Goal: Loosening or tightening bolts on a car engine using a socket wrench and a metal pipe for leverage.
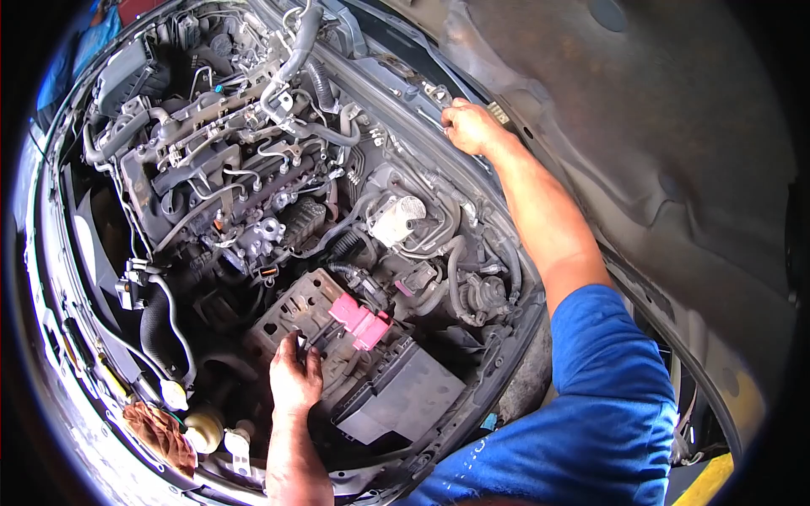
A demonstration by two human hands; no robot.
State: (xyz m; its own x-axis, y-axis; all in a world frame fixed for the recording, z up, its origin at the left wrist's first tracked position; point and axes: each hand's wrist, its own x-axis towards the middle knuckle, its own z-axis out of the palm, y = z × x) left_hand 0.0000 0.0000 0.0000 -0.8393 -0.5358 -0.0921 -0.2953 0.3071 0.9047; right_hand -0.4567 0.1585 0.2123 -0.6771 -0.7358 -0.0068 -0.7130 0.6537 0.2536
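My left hand (295, 381) is over the front edge of a dusty metal tray (291, 308) with holes in it. Its thumb and forefinger are closed around something small and dark that I cannot make out. A pink plastic cover (360, 320) lies just right of that hand, above a black box (401, 392). Stretched far out, my right hand (472, 126) rests at the cowl edge below the windshield, its fingers curled in. Whatever they hold is hidden. A small metal part (434, 91) lies on the cowl near those fingertips.
The uncovered engine (228, 177), with its pipes and hoses, fills the upper left. A white-topped cylinder (398, 221) stands right of it. The raised hood (658, 110) hangs along the right. A crumpled brown cloth (160, 437) lies at the front left beside a pale reservoir (203, 428).
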